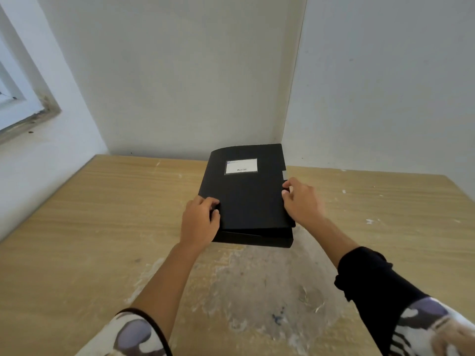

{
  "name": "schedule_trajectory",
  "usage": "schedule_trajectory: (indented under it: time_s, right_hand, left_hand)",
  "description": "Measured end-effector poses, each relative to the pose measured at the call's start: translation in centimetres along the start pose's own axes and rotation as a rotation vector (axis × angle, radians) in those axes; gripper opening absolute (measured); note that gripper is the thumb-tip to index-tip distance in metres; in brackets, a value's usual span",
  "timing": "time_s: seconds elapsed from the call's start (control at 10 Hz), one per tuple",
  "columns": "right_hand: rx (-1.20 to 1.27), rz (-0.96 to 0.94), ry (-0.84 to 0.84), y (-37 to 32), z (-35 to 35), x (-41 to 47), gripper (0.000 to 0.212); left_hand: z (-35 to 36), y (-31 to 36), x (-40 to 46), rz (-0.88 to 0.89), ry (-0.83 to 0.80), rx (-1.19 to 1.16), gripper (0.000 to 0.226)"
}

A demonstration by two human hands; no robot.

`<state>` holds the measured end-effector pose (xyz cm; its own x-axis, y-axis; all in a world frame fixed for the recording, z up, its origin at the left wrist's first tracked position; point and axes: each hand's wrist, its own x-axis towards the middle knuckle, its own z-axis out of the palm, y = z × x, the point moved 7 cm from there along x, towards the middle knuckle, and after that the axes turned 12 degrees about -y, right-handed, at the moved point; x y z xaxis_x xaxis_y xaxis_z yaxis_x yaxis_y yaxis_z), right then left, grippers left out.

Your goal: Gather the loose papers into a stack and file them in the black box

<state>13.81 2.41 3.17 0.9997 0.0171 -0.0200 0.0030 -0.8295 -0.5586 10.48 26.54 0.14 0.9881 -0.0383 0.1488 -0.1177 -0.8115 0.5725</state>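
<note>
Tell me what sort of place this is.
Probably a bare room being fitted out or repainted, not a working office: plain white walls, a paint-spattered light wooden table in the corner, and a rough, unfinished window frame. Only a black file box sits there.

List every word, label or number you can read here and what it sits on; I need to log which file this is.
White label on the lid of the black box: one dark printed word near its bottom edge, too blurred to read.
Same label, top edge: a thin line of small print, too small to read.
No other text shows anywhere.
</note>
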Motion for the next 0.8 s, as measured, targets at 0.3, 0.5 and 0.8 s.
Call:
schedule_trajectory:
  time_s: [0.3,0.5,0.8]
  right_hand:
    - [-0.334,-0.009,-0.135,-0.1,4.7,1.8,0.044]
    - [-0.212,0.002,-0.179,-0.2,7.0,2.1,0.054]
    - [-0.099,-0.112,-0.003,-1.7,2.4,1.9,0.044]
  left_hand:
    - [3.0,0.7,1.2,0.021,-0.153,0.12,0.035]
    - [3.2,0.6,1.4,0.026,-0.172,0.144,0.036]
    - [-0.5,5.4,3.8,0.158,-0.117,0.312,0.035]
